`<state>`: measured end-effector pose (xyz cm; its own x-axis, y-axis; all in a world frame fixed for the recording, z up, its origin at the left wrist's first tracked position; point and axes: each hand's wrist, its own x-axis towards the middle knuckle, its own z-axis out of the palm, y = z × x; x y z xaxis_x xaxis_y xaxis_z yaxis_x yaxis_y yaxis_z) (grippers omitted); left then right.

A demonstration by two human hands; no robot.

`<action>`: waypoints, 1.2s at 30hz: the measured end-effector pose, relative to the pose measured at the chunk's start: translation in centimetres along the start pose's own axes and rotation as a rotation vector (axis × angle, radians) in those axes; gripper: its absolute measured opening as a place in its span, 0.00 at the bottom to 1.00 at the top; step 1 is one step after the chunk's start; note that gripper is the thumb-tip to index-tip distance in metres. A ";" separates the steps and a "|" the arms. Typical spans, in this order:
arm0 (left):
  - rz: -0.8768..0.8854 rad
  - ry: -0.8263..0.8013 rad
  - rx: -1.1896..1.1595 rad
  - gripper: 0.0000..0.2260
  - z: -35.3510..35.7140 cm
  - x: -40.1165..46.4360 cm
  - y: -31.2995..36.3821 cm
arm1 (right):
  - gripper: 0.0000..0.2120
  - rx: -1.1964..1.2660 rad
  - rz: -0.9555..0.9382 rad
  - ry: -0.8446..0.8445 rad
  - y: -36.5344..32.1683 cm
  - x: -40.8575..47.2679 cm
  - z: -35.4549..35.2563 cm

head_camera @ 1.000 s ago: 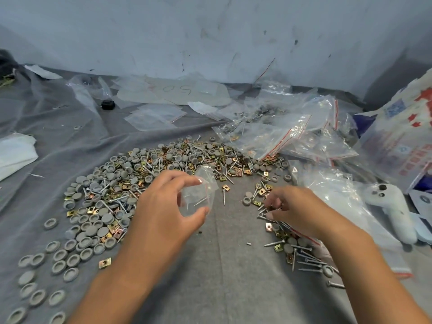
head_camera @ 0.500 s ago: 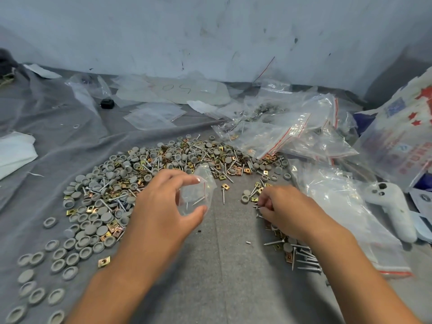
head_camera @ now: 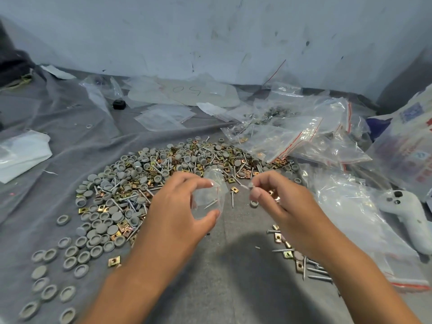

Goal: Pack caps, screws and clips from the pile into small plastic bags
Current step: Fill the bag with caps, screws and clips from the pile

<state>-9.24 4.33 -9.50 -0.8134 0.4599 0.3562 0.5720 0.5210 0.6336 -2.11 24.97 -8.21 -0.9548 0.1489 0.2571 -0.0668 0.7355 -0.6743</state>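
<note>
Clear small bag, one screw inside, pinched in left hand; right hand fingers pinch one screw.

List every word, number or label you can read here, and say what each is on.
"50", handwritten and seen upside down: on the clear plastic sheet by the wall.
Red and blue print on the large printed bag at the right edge: too blurred to read.
Nothing else is legible.
</note>
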 end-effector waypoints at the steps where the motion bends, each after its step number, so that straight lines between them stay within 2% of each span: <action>1: 0.003 0.000 -0.002 0.21 0.0 0.1 0.0 | 0.04 0.011 -0.104 0.035 -1.1 -0.2 0.4; 4: 0.018 -0.019 0.020 0.21 0.2 0.2 0.0 | 0.05 -0.103 -0.294 0.083 -3.0 -0.4 1.7; 8: 0.028 -0.024 0.017 0.20 0.4 0.0 0.0 | 0.07 -0.322 -0.313 0.069 -3.9 -0.3 3.0; 10: 0.027 -0.014 0.023 0.19 0.5 0.1 0.0 | 0.10 -0.337 -0.325 0.109 -4.2 -0.3 3.5; 14: 0.039 -0.004 0.030 0.17 0.4 0.2 -0.1 | 0.16 -0.149 -0.269 0.148 -4.6 -0.3 4.0; 17: 0.031 -0.002 0.029 0.19 0.1 0.1 -0.4 | 0.13 -0.032 -0.203 0.251 -3.3 0.2 2.6; 19: 0.021 -0.001 0.035 0.20 -0.1 0.0 -0.5 | 0.11 -0.080 -0.060 0.290 -1.0 0.6 0.3; 20: 0.019 -0.002 0.035 0.20 -0.1 0.0 -0.5 | 0.10 -0.158 0.066 0.218 0.3 0.6 -0.9; 22: 0.014 0.000 0.033 0.20 -0.2 0.0 -0.5 | 0.09 -0.330 0.324 -0.085 2.6 0.5 -2.5; 24: 0.013 -0.003 0.038 0.20 -0.1 0.0 -0.4 | 0.09 -0.428 0.442 -0.333 4.0 0.0 -2.8; 25: 0.014 -0.005 0.040 0.20 -0.1 0.1 -0.4 | 0.09 -0.432 0.455 -0.382 4.2 -0.2 -2.7; 32: 0.014 -0.014 0.048 0.20 0.0 0.0 -0.3 | 0.08 -0.425 0.384 -0.431 4.0 -0.3 -2.2; 36: 0.014 -0.015 0.056 0.21 -0.1 0.0 -0.3 | 0.09 -0.581 0.370 -0.390 3.6 -0.2 -1.4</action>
<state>-9.39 4.12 -9.64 -0.8041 0.4777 0.3539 0.5884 0.5541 0.5888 -1.81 28.51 -9.72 -0.9252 0.2882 -0.2468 0.3343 0.9268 -0.1710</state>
